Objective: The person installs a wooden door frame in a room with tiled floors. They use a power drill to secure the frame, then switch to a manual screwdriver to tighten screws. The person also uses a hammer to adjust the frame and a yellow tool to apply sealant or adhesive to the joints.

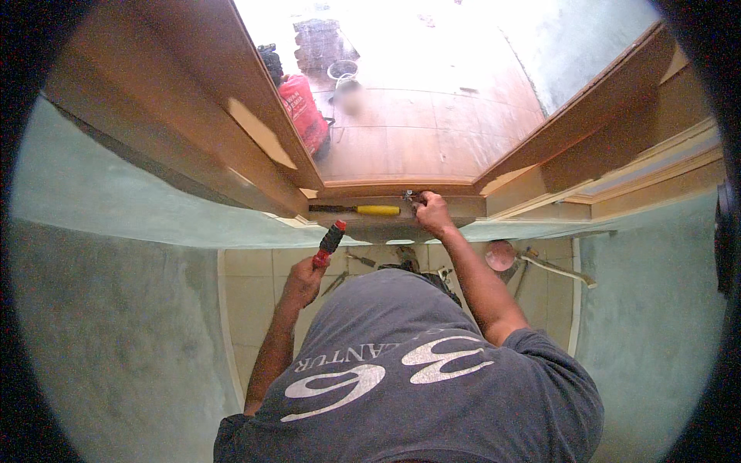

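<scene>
My left hand (pixel 303 284) is closed around the lower end of a red-and-black-handled tool (pixel 332 241), held tilted upward below the sill; its working end cannot be made out. My right hand (pixel 434 216) pinches a small shiny metal fitting (pixel 409 196) at the bottom rail of the wooden window frame (pixel 455 207). Its exact kind is too small to tell. Beside that hand a chisel-like tool with a yellow handle (pixel 378 210) lies along the sill, its dark blade pointing left.
Brown wooden frame sides (pixel 262 147) rise left and right of the opening. Beyond it are a red bag (pixel 302 112) and a bucket (pixel 343 71) on a tiled floor. Below the sill, a pale-handled tool (pixel 559 270), a pinkish round object (pixel 500 255) and several hand tools lie on tiles.
</scene>
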A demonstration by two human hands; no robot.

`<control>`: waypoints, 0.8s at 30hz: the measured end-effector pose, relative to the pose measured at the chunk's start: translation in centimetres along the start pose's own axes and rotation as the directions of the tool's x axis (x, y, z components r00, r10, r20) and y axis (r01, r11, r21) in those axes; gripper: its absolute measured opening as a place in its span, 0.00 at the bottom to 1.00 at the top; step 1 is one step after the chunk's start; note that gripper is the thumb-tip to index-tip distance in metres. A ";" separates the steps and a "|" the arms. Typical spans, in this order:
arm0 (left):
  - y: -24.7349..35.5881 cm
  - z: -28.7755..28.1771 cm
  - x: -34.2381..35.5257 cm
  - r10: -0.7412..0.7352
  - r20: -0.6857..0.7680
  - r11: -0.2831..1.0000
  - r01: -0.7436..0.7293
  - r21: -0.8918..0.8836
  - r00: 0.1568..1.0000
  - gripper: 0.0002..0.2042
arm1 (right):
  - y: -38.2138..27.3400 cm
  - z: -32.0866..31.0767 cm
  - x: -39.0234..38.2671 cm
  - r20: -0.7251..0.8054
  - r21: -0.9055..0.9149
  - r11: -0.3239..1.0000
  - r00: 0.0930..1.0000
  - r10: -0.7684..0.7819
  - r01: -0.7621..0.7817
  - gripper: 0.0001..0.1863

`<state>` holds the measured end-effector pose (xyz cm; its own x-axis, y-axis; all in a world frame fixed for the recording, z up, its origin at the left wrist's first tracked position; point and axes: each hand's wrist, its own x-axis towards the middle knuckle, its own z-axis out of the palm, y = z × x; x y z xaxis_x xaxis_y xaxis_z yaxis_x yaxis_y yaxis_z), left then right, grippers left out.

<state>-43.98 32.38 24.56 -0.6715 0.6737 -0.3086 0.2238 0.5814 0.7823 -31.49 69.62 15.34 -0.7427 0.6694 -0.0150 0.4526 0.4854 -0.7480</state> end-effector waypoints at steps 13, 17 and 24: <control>0.7 0.8 0.4 0.053 0.015 0.998 -0.053 -0.022 0.998 0.21 | -1.6 0.4 -0.2 -0.083 -0.125 0.991 0.996 0.029 -0.040 0.13; 1.0 0.5 0.4 0.015 0.043 1.000 -0.015 -0.014 0.999 0.22 | -2.5 -0.1 -0.4 -0.059 -0.087 0.996 0.998 0.015 -0.020 0.12; 0.4 0.1 0.0 -0.025 0.045 0.997 0.022 0.072 0.999 0.26 | -3.1 -0.2 -1.3 -0.054 -0.130 0.991 0.998 -0.032 0.025 0.12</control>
<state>-43.83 32.69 24.80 -0.6441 0.6790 -0.3523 0.2596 0.6273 0.7343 -31.84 67.33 17.82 -0.7289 0.6831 0.0447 0.4945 0.5705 -0.6558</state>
